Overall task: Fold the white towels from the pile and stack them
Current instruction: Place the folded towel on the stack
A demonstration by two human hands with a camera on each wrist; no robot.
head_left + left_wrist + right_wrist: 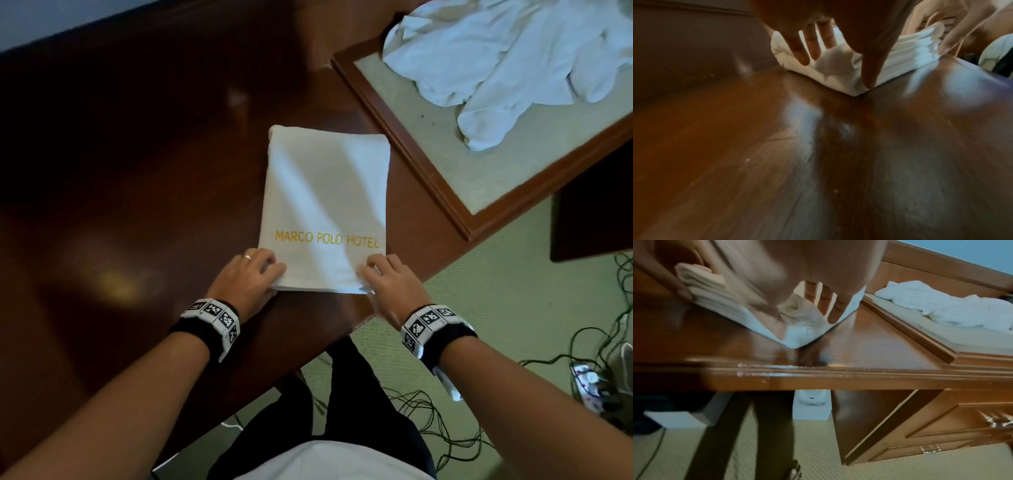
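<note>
A folded white towel (325, 192) with gold "MARCO POLO HOTEL" lettering lies flat on the dark wooden table (137, 171). My left hand (274, 274) pinches its near-left corner, thumb at the front edge and fingers along the side. My right hand (370, 270) pinches the near-right corner the same way. In the left wrist view the towel (910, 48) shows several stacked layers bunched under my left hand (836, 69). The right wrist view shows my right hand (807, 326) on the towel's corner (803, 337). The pile of loose white towels (513, 61) lies at the back right.
The pile rests on a raised, wood-framed panel (411, 137). The table's front edge (838, 374) runs just below the towel. On the green carpet to the right lie cables (582, 342) and a power strip (589, 380). Drawers (941, 434) stand under the panel.
</note>
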